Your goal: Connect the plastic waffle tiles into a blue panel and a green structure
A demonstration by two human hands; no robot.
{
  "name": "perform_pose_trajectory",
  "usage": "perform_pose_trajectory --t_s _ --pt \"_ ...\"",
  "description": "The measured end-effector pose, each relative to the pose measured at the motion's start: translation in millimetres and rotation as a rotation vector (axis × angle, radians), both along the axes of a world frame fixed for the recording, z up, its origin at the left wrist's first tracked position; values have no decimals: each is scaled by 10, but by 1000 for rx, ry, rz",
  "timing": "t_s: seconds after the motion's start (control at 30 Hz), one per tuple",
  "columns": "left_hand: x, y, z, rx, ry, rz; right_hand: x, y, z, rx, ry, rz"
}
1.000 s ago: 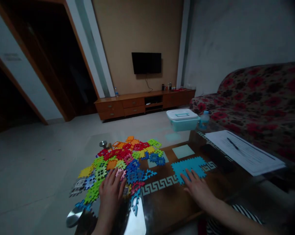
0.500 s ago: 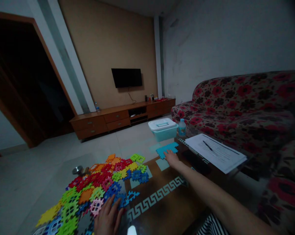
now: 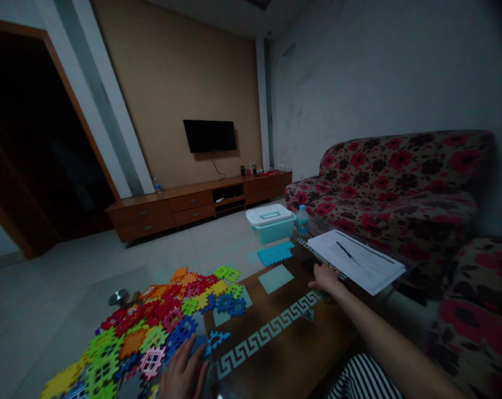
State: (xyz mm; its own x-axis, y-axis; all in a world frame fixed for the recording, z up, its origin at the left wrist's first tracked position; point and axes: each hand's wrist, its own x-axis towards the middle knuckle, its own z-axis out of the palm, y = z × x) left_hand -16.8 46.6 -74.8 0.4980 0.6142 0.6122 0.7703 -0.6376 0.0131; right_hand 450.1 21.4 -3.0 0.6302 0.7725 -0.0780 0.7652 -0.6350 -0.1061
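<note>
A heap of multicoloured foam interlocking puzzle pieces (image 3: 151, 327) covers the near left of the glass-topped table (image 3: 284, 354). My left hand (image 3: 182, 371) lies spread at the heap's near edge, touching pieces and holding none. At the far end, a joined sheet of blue foam pieces (image 3: 275, 253) rests apart from both hands. My right hand (image 3: 326, 279) lies on the table beside the edge of a stack of printed papers (image 3: 356, 260), with nothing visible in it. A pen (image 3: 344, 250) sits on the papers.
A white-lidded teal plastic box (image 3: 270, 223) and a water bottle (image 3: 302, 220) stand past the table's far end. A floral sofa (image 3: 384, 177) runs along the right. A round metal object (image 3: 120, 297) lies beyond the heap. A wooden cabinet (image 3: 198, 205) stands under the wall-mounted TV (image 3: 209, 136).
My right hand has left the blue sheet and drawn back toward the papers. The sheet now lies at the table's far end. The view has turned left, and my left hand stays at the heap.
</note>
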Motion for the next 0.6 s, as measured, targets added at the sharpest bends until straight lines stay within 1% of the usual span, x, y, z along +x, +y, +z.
perform_pose_trajectory --t_s 0.07,0.13,0.2,0.3,0.4,0.47,0.6 --pt "59 -25 -20 18 -64 28 128 -192 -34 -31 9 -30" --pt "108 -33 -37 25 -99 23 185 -288 -61 -32 13 -36" --pt "148 -32 -41 14 -104 3 201 -313 -78 -11 10 -14" --pt "205 -40 -10 9 -126 8 258 -319 -80 22 0 45" --pt "271 -77 53 8 -130 -16 469 -356 -61 68 -51 48" --pt "310 -108 93 2 -112 -35 697 -391 -42 120 -90 -7" --pt "356 -164 122 -8 -114 -3 1247 -492 -29 212 -132 -219"
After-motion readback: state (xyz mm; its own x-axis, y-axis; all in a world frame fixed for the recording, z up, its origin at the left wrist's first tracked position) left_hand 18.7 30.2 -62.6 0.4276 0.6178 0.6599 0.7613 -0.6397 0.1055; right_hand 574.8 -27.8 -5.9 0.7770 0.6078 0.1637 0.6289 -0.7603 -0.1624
